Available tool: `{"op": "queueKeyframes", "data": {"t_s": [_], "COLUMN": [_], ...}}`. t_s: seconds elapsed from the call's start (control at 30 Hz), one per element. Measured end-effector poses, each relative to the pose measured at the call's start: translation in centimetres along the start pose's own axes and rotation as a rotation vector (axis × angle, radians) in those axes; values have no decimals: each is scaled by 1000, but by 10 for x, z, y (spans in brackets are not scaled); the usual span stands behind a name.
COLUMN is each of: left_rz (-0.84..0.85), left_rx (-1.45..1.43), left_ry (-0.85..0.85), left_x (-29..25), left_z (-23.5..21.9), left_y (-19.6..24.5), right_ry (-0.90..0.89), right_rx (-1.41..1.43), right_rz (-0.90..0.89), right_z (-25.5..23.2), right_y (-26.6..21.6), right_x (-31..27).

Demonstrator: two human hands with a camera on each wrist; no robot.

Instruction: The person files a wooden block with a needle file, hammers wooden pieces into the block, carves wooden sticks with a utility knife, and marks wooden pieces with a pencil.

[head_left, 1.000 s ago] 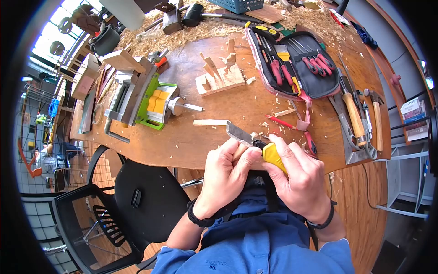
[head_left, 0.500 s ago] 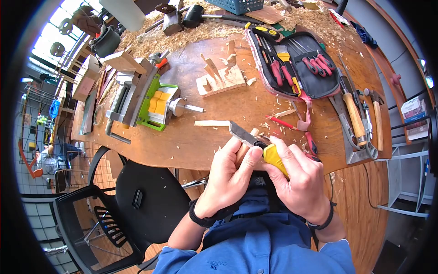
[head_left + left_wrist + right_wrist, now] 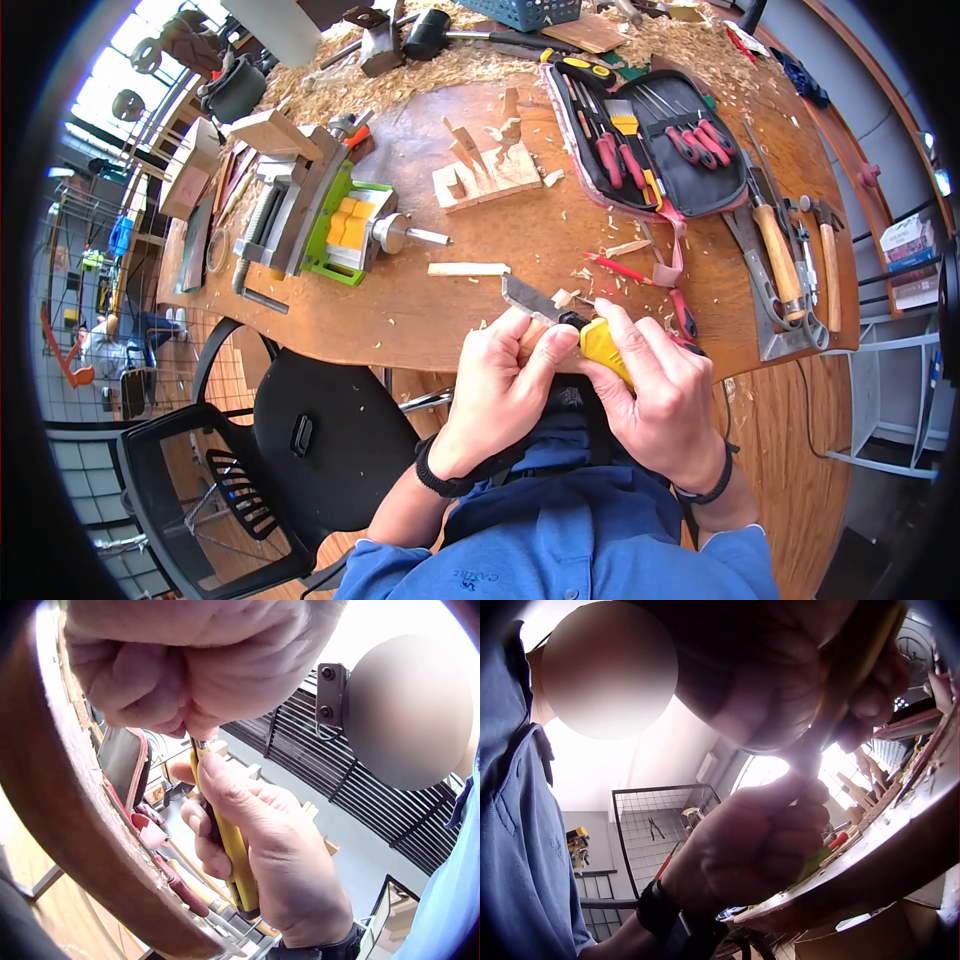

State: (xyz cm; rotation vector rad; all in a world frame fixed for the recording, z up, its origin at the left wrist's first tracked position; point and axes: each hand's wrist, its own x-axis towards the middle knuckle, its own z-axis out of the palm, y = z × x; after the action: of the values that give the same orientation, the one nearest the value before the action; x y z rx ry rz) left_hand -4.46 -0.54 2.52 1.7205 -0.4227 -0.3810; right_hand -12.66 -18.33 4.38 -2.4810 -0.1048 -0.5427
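In the head view the right hand (image 3: 660, 390) grips the yellow handle (image 3: 604, 350) of a knife, its wide grey blade (image 3: 530, 297) pointing up and left. The left hand (image 3: 500, 395) pinches a small piece of light wood (image 3: 533, 336) under the blade, its thumb beside the knife's black collar. The wood is mostly hidden by fingers and blade. From the left wrist view, the right hand (image 3: 270, 832) has its fingers curled round the yellow handle (image 3: 234, 855), close below the left hand (image 3: 202, 667). The right wrist view is dark around both hands.
A light wood strip (image 3: 468, 269) lies beyond the blade. Behind it stand a wooden block with upright pieces (image 3: 487, 182) and a green vise (image 3: 345, 225). An opened tool case (image 3: 690, 150), a red pencil-like tool (image 3: 618, 268) and a hammer (image 3: 828, 250) lie rightward; wood chips are scattered about.
The left hand has shifted slightly right and the wood piece has changed its angle under the blade. Both hands keep their grips.
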Motion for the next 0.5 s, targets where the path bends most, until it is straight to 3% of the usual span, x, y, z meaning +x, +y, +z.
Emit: {"op": "queueKeyframes", "data": {"t_s": [0.43, 0.5], "left_rz": [45, 18], "left_rx": [134, -45], "left_ry": [72, 25], "left_x": [5, 5], "left_z": [2, 3], "left_y": [5, 7], "right_ry": [98, 71], "right_rx": [20, 11], "right_rz": [44, 31], "right_z": [3, 0], "right_y": [-4, -4], "right_x": [1, 1]}}
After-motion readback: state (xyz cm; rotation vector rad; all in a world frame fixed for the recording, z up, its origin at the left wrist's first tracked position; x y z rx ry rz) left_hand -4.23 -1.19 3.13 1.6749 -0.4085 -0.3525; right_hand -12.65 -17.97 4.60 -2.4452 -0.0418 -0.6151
